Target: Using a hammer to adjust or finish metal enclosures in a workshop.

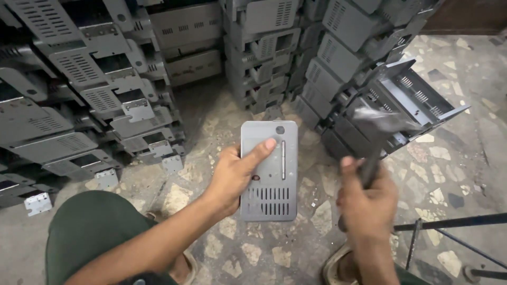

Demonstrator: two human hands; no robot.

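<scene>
Centrally, a grey metal panel [269,171] is pinned flat on the stone floor [454,158] by the left hand [235,177], whose fingers are spread across its upper half. Its long axis runs away from the person, with the slotted vents at the near end. To its right, a blurred hammer [369,153] is gripped by the closed right hand [367,198], raised beside the panel. Stacked grey housings [90,89] are piled along the floor's far edge.

Grey slotted metal panel [269,171] lies flat on floor; blurred hammer [377,132] raised.
</scene>
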